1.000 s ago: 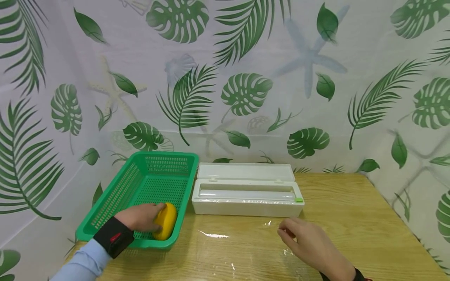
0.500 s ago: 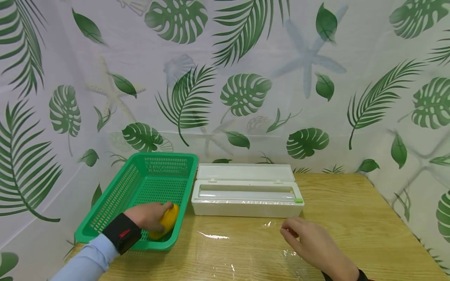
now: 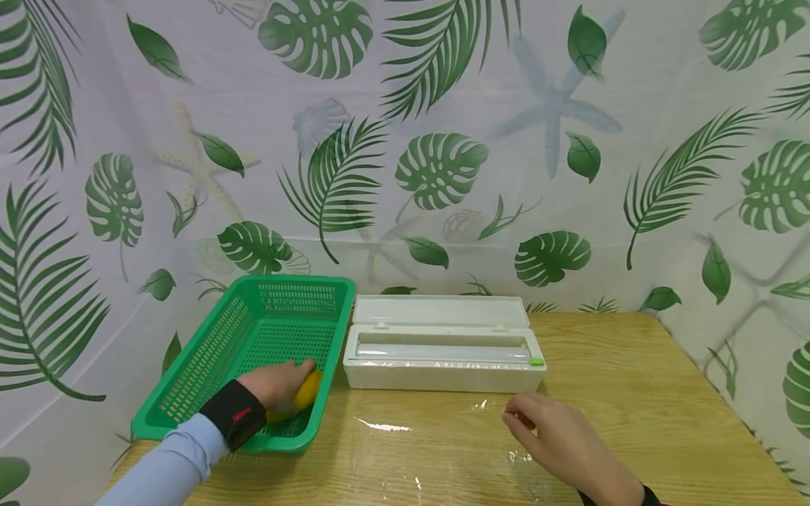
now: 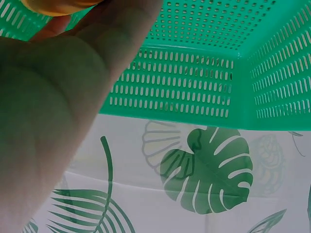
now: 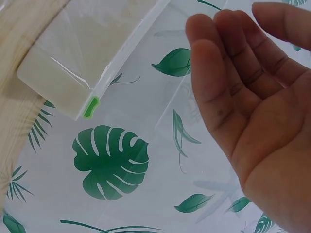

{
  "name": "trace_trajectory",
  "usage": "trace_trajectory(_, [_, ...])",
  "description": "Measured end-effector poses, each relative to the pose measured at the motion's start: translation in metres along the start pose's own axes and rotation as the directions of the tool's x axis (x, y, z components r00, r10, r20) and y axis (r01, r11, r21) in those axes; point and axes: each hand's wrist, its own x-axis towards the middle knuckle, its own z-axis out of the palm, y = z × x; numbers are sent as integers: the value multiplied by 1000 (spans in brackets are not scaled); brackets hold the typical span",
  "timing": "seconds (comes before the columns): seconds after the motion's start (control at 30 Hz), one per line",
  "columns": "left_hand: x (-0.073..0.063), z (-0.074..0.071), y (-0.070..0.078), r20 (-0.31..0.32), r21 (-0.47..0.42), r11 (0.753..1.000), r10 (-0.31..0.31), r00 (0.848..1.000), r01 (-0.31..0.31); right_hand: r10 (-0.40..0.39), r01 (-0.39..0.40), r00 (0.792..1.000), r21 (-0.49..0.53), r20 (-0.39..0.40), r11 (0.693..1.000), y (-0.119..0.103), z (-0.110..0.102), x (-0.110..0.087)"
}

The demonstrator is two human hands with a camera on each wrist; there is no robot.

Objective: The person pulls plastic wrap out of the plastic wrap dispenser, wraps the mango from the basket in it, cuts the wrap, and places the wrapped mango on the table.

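In the head view, my left hand is down inside the green basket, fingers round a smooth yellow oblong fruit near its front right corner. The hand covers much of the fruit, and its exact kind is hard to tell. At the top left of the left wrist view, a bit of the fruit shows above the hand. My right hand hovers in front of the white cling film dispenser. Its fingers are loosely bent and hold nothing in the right wrist view.
The dispenser's lid stands open at the back, with a film roll inside and a green slider at its right end. Clear film glints on the wooden table in front. A leaf-patterned cloth hangs behind.
My left hand has shifted a little to the right and closer around the fruit, which has tilted and is now more covered. The right hand has barely moved.
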Motion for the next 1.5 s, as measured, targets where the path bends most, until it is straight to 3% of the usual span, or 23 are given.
trace_trajectory(0.5, [3, 0, -7, -9, -35, 999, 29, 1000, -30, 6, -6, 1000, -3, -9, 1000, -1, -5, 1])
trace_trajectory(0.87, [-10, -20, -19, -134, -133, 987, 70, 988, -88, -2, 2, 1000, 7, -7, 1000, 1, -4, 0])
trace_trajectory(1.1, [-27, -36, -24, -266, -112, 983, 109, 958, -143, -1, 1, 1000, 25, -7, 1000, 0, -2, -1])
trace_trajectory(1.5, [-45, -47, -7, -410, -40, 975, 182, 894, -217, -3, 3, 1000, 16, -14, 1000, -1, -2, -1])
